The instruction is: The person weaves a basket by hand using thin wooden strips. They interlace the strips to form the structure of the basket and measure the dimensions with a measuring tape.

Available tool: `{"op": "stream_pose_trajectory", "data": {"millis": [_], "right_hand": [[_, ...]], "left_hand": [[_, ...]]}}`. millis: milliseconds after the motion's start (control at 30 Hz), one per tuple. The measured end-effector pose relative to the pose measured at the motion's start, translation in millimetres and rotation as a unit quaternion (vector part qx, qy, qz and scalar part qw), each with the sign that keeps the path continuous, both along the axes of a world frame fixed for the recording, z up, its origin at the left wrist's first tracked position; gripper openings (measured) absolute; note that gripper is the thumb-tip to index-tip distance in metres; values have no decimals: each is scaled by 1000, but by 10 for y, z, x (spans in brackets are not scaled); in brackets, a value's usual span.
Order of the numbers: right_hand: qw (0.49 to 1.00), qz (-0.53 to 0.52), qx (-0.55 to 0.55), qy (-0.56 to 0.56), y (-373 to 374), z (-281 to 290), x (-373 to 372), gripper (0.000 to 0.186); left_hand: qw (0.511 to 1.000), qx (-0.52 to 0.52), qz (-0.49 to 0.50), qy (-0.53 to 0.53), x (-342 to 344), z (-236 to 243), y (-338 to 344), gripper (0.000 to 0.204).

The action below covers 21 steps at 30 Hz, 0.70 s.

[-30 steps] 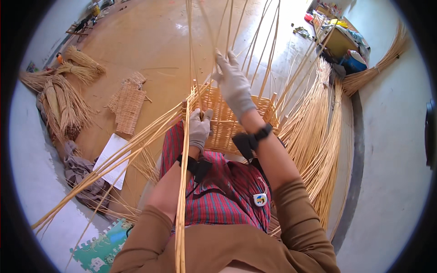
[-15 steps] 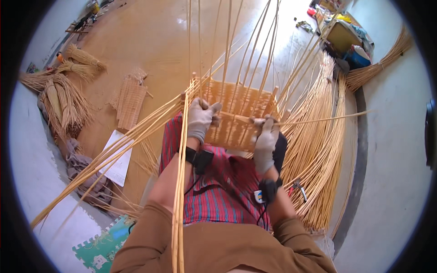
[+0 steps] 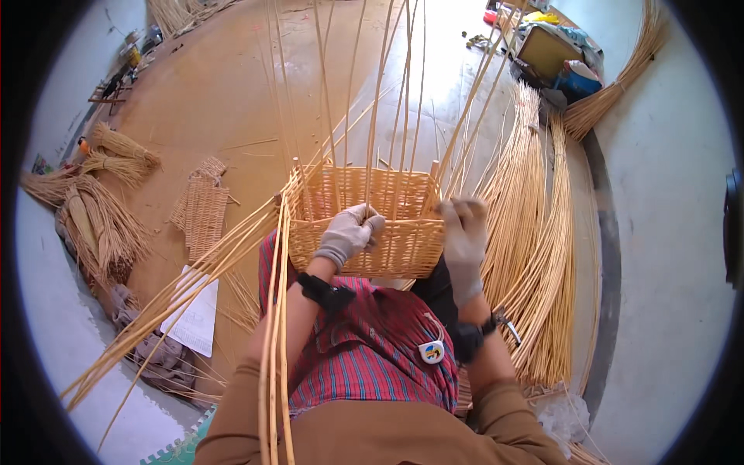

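Note:
A rectangular wicker basket (image 3: 364, 246), half woven, rests at my lap with tall upright rods (image 3: 375, 116) rising from its walls. My left hand (image 3: 353, 234), in a pale glove, is closed at the near rim, pinching the weave around the base of an upright rod. At the basket's right corner is my right hand (image 3: 465, 240), also gloved, its fingers curled and slightly blurred. What those fingers grip is hidden. Several long loose rods (image 3: 225, 260) fan out from the basket's left corner, some running down past my left arm.
Large bundles of rods (image 3: 523, 232) lie along the right, with pliers (image 3: 508, 327) beside them. On the floor to the left are a woven panel (image 3: 203, 213), a white paper sheet (image 3: 190, 314) and tied bundles (image 3: 101, 225). A tape measure (image 3: 432, 352) lies on my striped apron (image 3: 356, 380).
The basket has tipped so its inside shows more, and sits a little further left and lower. My right hand has turned upward at the corner; the rod stretching right from it no longer shows.

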State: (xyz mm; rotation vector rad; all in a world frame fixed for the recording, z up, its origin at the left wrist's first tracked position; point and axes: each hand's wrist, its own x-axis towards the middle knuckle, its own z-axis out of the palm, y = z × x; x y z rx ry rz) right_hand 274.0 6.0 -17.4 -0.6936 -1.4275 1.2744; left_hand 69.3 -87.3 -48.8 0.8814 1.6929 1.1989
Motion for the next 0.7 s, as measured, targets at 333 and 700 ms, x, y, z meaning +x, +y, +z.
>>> {"op": "stream_pose_trajectory", "data": {"millis": [333, 700], "right_hand": [[969, -11, 236, -76, 39, 405, -815, 64], [992, 69, -38, 99, -113, -186, -13, 30]], "left_hand": [[997, -47, 40, 41, 23, 58, 0, 38], [973, 95, 169, -127, 360, 79, 233, 42]]}}
